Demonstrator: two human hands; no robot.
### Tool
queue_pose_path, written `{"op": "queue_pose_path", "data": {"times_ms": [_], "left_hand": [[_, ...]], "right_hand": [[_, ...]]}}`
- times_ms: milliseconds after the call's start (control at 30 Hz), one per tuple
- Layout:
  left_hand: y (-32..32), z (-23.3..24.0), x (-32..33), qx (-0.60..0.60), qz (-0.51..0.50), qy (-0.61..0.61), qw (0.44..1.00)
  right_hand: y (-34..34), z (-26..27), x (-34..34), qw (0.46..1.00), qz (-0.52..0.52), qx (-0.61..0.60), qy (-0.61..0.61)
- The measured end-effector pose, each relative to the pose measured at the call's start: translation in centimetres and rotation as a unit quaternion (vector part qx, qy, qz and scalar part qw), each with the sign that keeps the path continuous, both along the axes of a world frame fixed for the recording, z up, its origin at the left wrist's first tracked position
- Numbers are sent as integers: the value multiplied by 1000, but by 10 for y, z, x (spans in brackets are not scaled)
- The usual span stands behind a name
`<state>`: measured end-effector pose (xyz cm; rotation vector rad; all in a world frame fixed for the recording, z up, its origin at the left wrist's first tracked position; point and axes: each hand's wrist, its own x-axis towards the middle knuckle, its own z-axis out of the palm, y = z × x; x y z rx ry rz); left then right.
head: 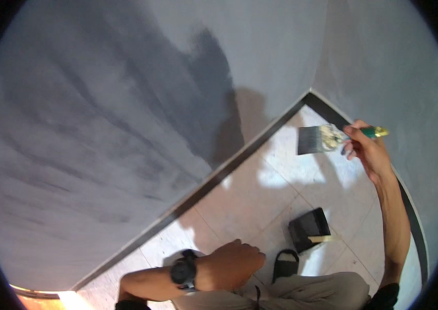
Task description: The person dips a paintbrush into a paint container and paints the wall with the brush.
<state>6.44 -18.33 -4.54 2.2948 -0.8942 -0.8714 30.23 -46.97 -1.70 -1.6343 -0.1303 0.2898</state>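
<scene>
My right hand [366, 149] is shut on the green handle of a wide flat paintbrush [311, 139]. Its dark-coated bristles point left, above the tiled floor and apart from the wall; a patchy cream crust covers the ferrule. Darker grey paint, uneven and streaked, covers much of the left wall [126, 116] beside a paler grey stretch near the corner. My left hand [234, 263], below a black wristwatch [183, 270], is held low over my lap with its back up. Its fingers curl under, so the palm is hidden.
A black container [306, 228] with a pale stick [319, 239] across its rim stands on the floor tiles [242, 205], close to my dark slipper [285, 267]. Dark skirting [219, 176] edges the left wall and meets the right wall [385, 69] at a corner.
</scene>
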Motion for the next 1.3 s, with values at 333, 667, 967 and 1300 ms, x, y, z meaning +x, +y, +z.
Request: {"op": "queue_pose_path", "data": {"times_ms": [333, 667, 967, 1300], "left_hand": [[22, 4, 32, 51, 43, 57, 996], [62, -3, 30, 156, 63, 111, 979], [41, -68, 109, -202, 145, -128, 960], [56, -137, 92, -171, 172, -271, 932]], "right_hand": [[172, 115, 7, 879, 45, 465, -99], [215, 68, -14, 825, -69, 553, -96], [223, 101, -45, 867, -133, 473, -82], [264, 128, -44, 866, -167, 462, -91]]}}
